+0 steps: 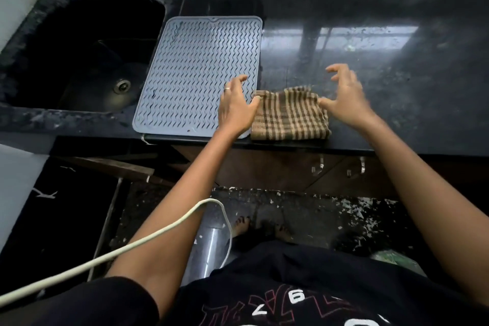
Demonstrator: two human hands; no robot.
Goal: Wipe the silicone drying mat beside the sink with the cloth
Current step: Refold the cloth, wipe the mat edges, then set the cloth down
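Reaching forward from the lower corners of the view, both bare forearms are converging on the folded checked cloth, which is lying on the dark countertop at its front edge, just right of the grey silicone drying mat. The left hand is hovering with its back up over the mat's near right corner, its fingers loosely bent and fanned toward the mat's ribbed surface, a ring showing on one finger, and its thumb is lying against the cloth's left edge. The right hand is sitting at the cloth's right side, palm down, fingers spread wide and curled like claws in the air above the counter, while its thumb is touching the cloth's upper right corner. Whether either thumb is actually pinching the fabric cannot be told. The mat is lying flat between the cloth and the black sink, its left edge running along the sink's rim. A white cable is crossing in front of the left forearm.
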